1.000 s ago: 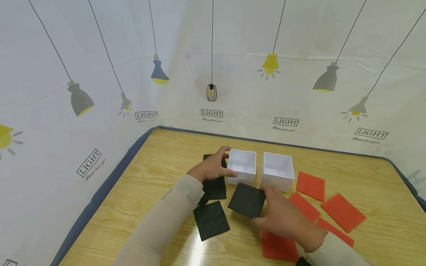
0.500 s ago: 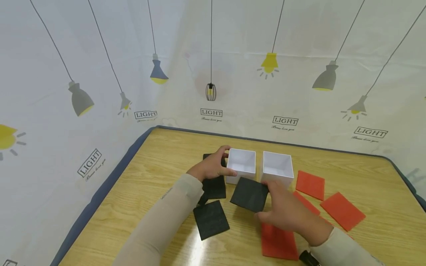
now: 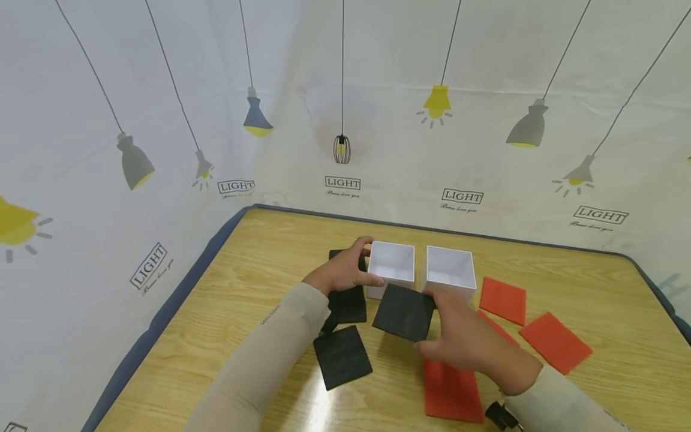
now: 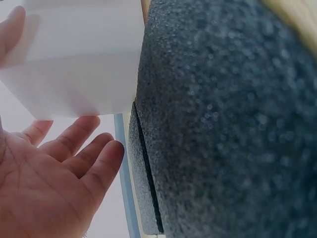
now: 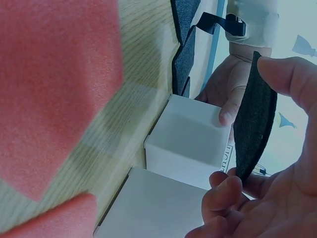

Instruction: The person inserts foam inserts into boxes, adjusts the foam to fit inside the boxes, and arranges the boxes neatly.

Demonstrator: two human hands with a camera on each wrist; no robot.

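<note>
My left hand (image 3: 345, 270) holds the left white square box (image 3: 392, 259), thumb at its front wall and fingers round its left and far side. In the left wrist view, fingertips touch the box wall (image 4: 84, 84). My right hand (image 3: 459, 333) pinches a black foam square (image 3: 402, 313) by its edges between thumb and fingers. The square is raised and tilted in front of the left box, overlapping its front in the head view. In the right wrist view the foam (image 5: 253, 124) bows slightly. The right white box (image 3: 450, 267) stands beside the first, open at the top.
Black foam squares lie on the left, one nearer me (image 3: 342, 357) and more partly under my left hand. Several red foam squares (image 3: 556, 342) spread over the right of the wooden table (image 3: 259, 258). A lamp-printed curtain (image 3: 388, 120) hangs behind.
My right hand has lifted the black foam square slightly, up and toward the left box, then nearly stopped. My left hand has stayed on the box.
</note>
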